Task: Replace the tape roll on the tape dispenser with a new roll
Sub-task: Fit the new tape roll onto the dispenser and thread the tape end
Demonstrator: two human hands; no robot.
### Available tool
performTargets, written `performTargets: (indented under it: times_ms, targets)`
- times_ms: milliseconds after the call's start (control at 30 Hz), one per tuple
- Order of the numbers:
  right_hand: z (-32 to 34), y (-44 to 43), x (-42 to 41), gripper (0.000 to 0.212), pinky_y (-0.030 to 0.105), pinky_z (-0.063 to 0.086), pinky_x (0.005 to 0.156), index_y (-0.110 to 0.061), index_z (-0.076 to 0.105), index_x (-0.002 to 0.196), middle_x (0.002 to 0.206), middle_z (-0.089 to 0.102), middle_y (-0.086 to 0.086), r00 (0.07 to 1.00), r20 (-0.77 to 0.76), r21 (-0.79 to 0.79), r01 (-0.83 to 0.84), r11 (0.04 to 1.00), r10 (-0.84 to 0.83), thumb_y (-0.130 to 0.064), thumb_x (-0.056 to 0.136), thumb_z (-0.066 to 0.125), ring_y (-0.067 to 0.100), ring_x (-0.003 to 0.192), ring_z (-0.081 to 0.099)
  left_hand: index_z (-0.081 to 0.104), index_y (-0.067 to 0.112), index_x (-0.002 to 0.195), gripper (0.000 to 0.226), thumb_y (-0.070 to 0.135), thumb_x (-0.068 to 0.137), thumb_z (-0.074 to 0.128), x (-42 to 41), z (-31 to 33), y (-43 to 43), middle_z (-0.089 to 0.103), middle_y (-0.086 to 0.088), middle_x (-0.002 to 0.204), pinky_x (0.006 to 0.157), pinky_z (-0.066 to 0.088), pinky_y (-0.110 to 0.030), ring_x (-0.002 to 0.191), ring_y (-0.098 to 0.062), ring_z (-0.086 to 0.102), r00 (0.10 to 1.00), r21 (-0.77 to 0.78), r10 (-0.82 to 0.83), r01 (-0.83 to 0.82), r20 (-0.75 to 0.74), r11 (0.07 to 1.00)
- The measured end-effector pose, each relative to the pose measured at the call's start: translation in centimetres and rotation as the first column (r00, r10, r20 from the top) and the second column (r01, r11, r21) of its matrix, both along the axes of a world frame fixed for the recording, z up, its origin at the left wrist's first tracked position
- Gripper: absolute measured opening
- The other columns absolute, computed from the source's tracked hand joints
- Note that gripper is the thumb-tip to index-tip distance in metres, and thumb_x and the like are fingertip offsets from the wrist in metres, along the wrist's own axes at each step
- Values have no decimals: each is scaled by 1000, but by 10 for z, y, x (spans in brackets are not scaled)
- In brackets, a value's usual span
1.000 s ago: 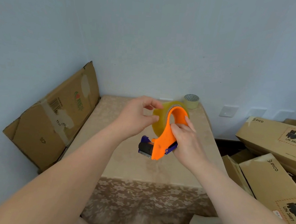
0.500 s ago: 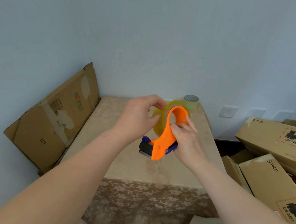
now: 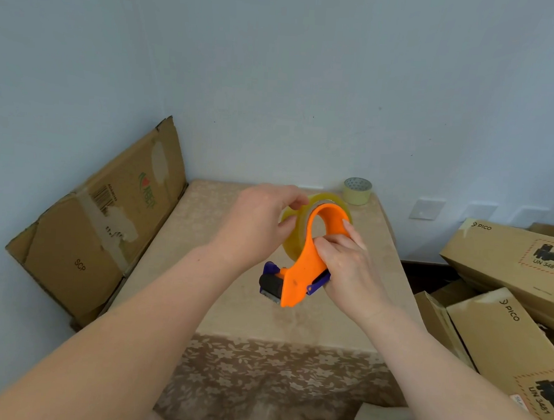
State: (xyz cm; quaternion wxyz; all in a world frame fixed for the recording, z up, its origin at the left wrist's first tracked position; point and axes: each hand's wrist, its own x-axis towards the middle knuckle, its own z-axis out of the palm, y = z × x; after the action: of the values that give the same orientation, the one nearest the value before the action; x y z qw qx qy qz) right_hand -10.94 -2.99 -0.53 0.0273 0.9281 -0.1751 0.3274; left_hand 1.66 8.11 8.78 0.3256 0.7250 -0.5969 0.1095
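- The orange tape dispenser (image 3: 301,269) is held up in the air over the middle of the table (image 3: 175,252), handle loop at the top, black roller and toothed blade end pointing down and left.
- A yellowish clear tape roll (image 3: 294,243) sits in it, behind the orange frame, so only its left side and top rim show.
- The right hand (image 3: 346,269) is closed around the dispenser's handle, fingers wrapped over the orange loop (firm grip by the look of it).
- The left hand (image 3: 258,225) has thumb and fingers pinched onto the roll's upper left edge. Whether there's a loose tape end under those fingertips, I can't tell.
- A second, smaller tape roll (image 3: 357,191) stands at the table's far right corner, near the wall, well apart from the hands.
- Plenty of bare tabletop under and around the dispenser; the near edge drops into a floral cloth (image 3: 275,381).
- Left edge is boxed in by a flattened cardboard box (image 3: 99,225) leaning on the wall.
- Right side is crowded with stacked PICO cartons (image 3: 506,253), cut off by the frame edge.
- The dispenser's far side and the roll's core are hidden behind the frame and the hands.
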Motion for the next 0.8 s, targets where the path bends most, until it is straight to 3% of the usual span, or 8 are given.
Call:
performTargets:
  times_ms: [167, 333, 433, 533, 667, 800]
  targets:
    - [-4, 0, 0, 33, 43, 23, 110, -6, 63, 85, 73, 67, 7, 1000, -15, 16, 5, 1000, -5, 8, 57, 75, 26, 81, 66, 69, 14, 102, 24, 11, 82, 57, -1, -1, 1, 73, -4, 84, 69, 55, -39, 80, -23, 66, 994, 38, 9, -13, 107, 999]
    - [-7, 3, 0, 36, 41, 26, 109, -6, 62, 86, 71, 67, 5, 999, -27, 47, 20, 999, -19, 8, 56, 75, 26, 80, 66, 70, 13, 95, 24, 7, 75, 57, -4, -4, 2, 70, -3, 75, 63, 49, -32, 74, -22, 64, 996, 37, 15, -18, 88, 999]
    - [-6, 0, -2, 39, 41, 28, 108, -5, 61, 86, 65, 61, 6, 996, 15, 142, 81, 987, -84, 12, 53, 73, 31, 77, 64, 71, 10, 89, 25, 7, 69, 55, -3, -9, 8, 68, -2, 70, 64, 46, -28, 70, -23, 64, 1000, 17, 11, -11, 22, 1000]
    - [-5, -1, -3, 37, 40, 29, 109, -5, 60, 87, 66, 60, 7, 995, -6, 167, 102, 981, -103, 11, 56, 72, 32, 78, 63, 72, 10, 92, 31, 10, 71, 50, -4, -14, 13, 67, -3, 74, 70, 47, -30, 76, -23, 62, 999, 72, 18, -15, -40, 997]
    - [-5, 3, 0, 37, 43, 32, 107, -5, 61, 87, 65, 62, 6, 996, 3, 153, 90, 984, -92, 9, 56, 74, 30, 73, 64, 72, 13, 93, 24, 7, 77, 56, -1, -16, 11, 61, -2, 86, 73, 34, -23, 89, -20, 54, 996, 122, 48, -39, -73, 992]
    - [-2, 6, -1, 34, 44, 34, 108, -6, 60, 88, 66, 62, 5, 996, -19, 143, 92, 985, -90, 7, 59, 73, 29, 75, 65, 71, 14, 90, 13, 14, 84, 59, 2, -16, 8, 60, -3, 91, 72, 25, -18, 94, -18, 52, 998, 132, 53, -50, -22, 990]
